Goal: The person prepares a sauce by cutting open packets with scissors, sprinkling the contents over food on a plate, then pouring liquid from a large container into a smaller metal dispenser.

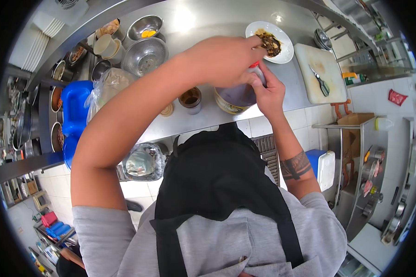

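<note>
Over the steel counter, my right hand grips a small clear container with a red top. My left hand reaches across above that container, its fingers near the red top; whether they hold anything cannot be told. Just beyond the fingers is a white plate bearing dark, saucy food. Under my hands stands a tub with a purplish inside, partly hidden by them. To its left is an open jar with brown contents.
A white cutting board with scissors lies at the right. Left on the counter are a perforated steel bowl, a steel bowl with yellow contents, pale tubs and a plastic bag. A lined bin stands below.
</note>
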Available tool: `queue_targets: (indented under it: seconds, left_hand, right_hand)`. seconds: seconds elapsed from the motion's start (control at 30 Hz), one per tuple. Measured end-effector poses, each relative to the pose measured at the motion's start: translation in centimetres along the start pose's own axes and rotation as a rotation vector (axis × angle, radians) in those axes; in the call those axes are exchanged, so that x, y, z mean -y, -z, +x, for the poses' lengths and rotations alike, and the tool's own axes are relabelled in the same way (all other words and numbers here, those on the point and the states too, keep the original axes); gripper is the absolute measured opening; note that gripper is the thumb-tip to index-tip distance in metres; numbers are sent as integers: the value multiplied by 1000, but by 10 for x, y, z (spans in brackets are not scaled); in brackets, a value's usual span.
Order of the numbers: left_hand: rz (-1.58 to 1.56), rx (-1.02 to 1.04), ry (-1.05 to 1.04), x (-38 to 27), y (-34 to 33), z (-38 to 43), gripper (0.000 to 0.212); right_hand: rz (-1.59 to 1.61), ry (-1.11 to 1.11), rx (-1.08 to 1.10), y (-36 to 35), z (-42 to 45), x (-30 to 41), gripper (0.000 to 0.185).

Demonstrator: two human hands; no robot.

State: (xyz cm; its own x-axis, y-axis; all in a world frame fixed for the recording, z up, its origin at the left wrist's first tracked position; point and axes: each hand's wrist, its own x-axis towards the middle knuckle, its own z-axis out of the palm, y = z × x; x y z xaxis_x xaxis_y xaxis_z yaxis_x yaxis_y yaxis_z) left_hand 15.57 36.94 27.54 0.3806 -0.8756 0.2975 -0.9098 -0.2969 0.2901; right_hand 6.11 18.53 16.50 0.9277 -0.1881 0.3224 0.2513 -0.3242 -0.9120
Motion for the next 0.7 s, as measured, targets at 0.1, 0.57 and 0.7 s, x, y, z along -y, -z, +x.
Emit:
queue_targets:
  seconds: [0.1, 0.57, 0.7]
  left_hand:
    - [-2, 56, -77, 12, 0, -15, 30]
    - [-18, -61, 724, -20, -4, -53, 51]
    - [-47, -86, 754, -26, 0, -64, 51]
  right_hand:
    - [-10, -40, 102, 4, 8, 3, 52]
    - [-339, -72, 480, -14, 25, 72, 43]
    - [-349, -31, 540, -18, 22, 81, 42]
